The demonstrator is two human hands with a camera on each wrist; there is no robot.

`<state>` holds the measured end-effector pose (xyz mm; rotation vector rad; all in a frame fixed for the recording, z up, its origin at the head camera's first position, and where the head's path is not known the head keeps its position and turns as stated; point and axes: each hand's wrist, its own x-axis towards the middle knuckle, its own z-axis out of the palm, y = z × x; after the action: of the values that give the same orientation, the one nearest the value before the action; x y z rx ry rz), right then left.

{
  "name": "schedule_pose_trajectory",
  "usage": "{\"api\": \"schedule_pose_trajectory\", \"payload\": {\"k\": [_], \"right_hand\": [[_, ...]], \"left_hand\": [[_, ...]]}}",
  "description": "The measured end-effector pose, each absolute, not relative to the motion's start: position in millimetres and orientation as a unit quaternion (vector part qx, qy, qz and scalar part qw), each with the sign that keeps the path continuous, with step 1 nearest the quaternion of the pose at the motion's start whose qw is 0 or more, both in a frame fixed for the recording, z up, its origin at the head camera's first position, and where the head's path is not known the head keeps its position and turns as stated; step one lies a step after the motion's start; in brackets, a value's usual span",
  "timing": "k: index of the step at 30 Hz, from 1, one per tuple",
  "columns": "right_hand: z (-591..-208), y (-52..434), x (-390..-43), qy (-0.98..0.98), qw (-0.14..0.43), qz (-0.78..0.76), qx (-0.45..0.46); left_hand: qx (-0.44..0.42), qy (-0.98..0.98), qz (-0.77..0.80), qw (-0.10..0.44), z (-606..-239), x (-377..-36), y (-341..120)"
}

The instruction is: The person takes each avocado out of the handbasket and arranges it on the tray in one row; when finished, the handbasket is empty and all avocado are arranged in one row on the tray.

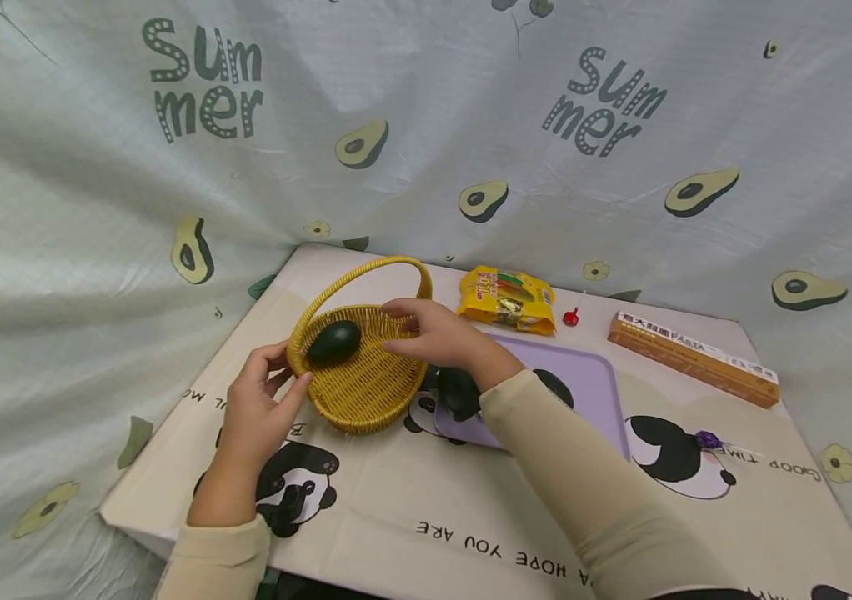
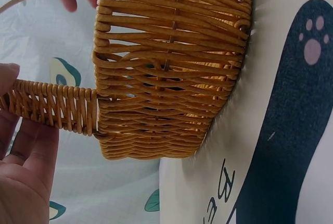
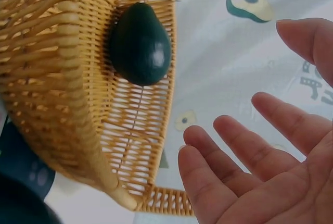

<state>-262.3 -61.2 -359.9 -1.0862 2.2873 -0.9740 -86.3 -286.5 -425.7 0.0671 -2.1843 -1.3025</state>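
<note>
A yellow wicker basket [image 1: 366,392] with a tall arched handle [image 1: 366,268] stands at the left of the table. One dark green avocado [image 1: 334,343] lies inside, against the basket's left wall; the right wrist view also shows this avocado [image 3: 140,44]. My left hand [image 1: 261,408] grips the handle low on its left side, thumb and fingers around the woven strip [image 2: 52,107] in the left wrist view. Above the basket's right side hovers my right hand [image 1: 444,333], fingers spread and holding nothing; its spread fingers [image 3: 250,146] show in the right wrist view.
Right of the basket lies a purple tray [image 1: 594,367] with dark rounded things [image 1: 459,393] on it, partly hidden by my right arm. Behind are a yellow packet [image 1: 508,300] and a small red item [image 1: 571,317]. A pasta box [image 1: 692,358] lies far right; a purple-headed stick [image 1: 708,439] lies nearer.
</note>
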Motion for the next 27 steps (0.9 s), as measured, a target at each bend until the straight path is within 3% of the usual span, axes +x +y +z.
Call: {"api": "schedule_pose_trajectory", "payload": {"k": [27], "right_hand": [[-374, -115, -273, 0.833, 0.243, -0.327, -0.374]], "left_hand": [[0.009, -0.83, -0.476, 0.29, -428, -88, -291]]}}
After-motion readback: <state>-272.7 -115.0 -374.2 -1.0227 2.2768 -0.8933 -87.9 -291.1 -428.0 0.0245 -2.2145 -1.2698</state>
